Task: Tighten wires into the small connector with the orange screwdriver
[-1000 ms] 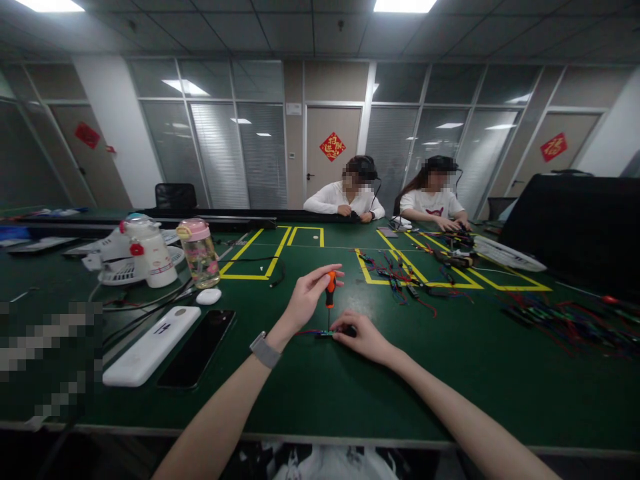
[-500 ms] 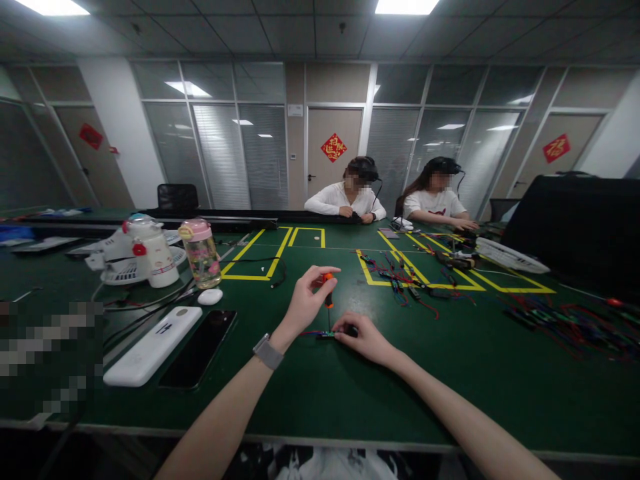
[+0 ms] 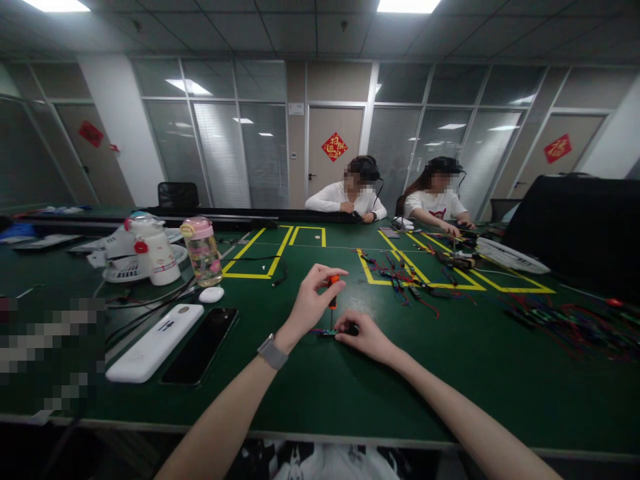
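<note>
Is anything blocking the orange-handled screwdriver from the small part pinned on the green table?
Nothing visible does. The left hand holds the orange-handled screwdriver upright, directly over the small dark wired part, which the right hand pins to the green table.

Long green table (image 3: 320, 393) with yellow tape outlines (image 3: 260, 257) beyond the hands, glass partition wall (image 3: 220, 153) with blinds behind, red-decorated door (image 3: 334, 160), ceiling light panels (image 3: 407, 5) overhead, black chair (image 3: 175, 195) far left
</note>
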{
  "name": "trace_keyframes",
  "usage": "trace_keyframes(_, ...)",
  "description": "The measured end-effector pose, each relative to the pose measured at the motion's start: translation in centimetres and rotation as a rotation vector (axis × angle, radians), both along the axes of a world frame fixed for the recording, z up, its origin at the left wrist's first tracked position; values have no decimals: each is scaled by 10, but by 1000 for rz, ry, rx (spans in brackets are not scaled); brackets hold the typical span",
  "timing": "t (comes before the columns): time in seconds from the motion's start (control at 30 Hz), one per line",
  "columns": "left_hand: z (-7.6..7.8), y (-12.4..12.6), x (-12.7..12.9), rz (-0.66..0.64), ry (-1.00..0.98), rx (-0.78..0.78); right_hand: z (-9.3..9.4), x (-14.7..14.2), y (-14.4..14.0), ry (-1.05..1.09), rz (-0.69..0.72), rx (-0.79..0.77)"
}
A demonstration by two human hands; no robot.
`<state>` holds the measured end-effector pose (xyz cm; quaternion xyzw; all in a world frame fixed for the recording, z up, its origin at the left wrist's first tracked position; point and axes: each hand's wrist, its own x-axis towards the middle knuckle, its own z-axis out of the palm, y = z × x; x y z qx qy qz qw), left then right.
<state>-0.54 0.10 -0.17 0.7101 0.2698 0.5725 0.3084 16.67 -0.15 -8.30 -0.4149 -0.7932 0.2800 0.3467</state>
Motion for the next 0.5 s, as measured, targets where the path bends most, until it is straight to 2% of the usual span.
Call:
trace_keyframes(0.1,2,1,-1,-126,-34,-91,1,-1,0,8,-7,-14)
trace_keyframes(0.17,3,1,-2,-156,-43,-121,1,-1,0,5,-1,-14)
trace_keyframes(0.3,3,0,-2,9,-25,-21,2,0,0,7,15,-10)
trace_keyframes(0.37,2,0,-2,19,-14,-3,2,0,0,5,22,-10)
trace_keyframes(0.5,0,0,-1,-173,-36,-102,1,1,1,0,36,1)
